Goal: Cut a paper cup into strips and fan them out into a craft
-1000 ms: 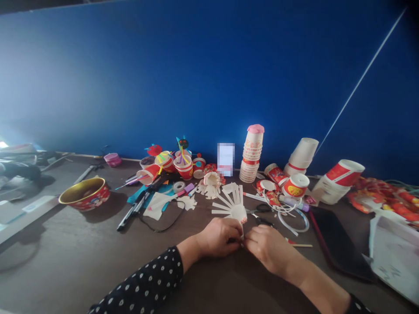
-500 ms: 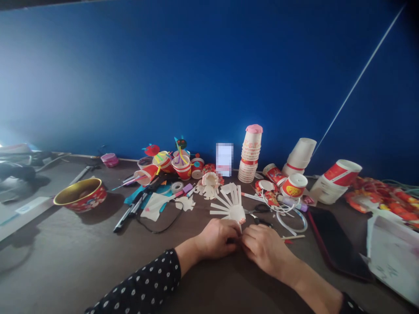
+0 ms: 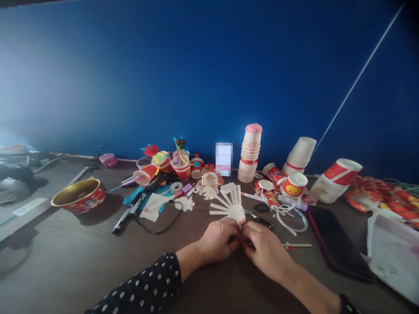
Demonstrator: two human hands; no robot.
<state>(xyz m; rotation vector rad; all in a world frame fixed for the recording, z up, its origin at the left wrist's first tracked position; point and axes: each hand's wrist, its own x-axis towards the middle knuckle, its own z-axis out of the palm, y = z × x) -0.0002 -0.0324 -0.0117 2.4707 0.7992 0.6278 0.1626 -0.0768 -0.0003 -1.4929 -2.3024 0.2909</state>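
Note:
A white paper cup (image 3: 236, 213), its side cut into long strips, lies in front of me with several strips fanned out flat toward the back and left. My left hand (image 3: 221, 237) is closed, thumb and fingers pinching the near part of the cup. Against it, fingertips almost meeting, my right hand (image 3: 262, 244) is also closed at the cup's near edge. The strips between my fingers are mostly hidden. Just beyond my right hand lie scissors (image 3: 262, 221) with black handles. A thin pale stick (image 3: 299, 245) sticks out to the right from behind that hand.
Left stands a red and gold bowl (image 3: 80, 196). Behind are decorated paper cups (image 3: 180, 168), a tape roll (image 3: 176, 188), paper scraps (image 3: 153, 207) and a tall cup stack (image 3: 249, 152). To the right lie a white tubing coil (image 3: 294, 226), a dark phone (image 3: 337, 244) and more cups (image 3: 338, 179).
My fingers have shifted slightly at the near edge of the cup. The thin stick beside my right hand has slid a little nearer and to the right.

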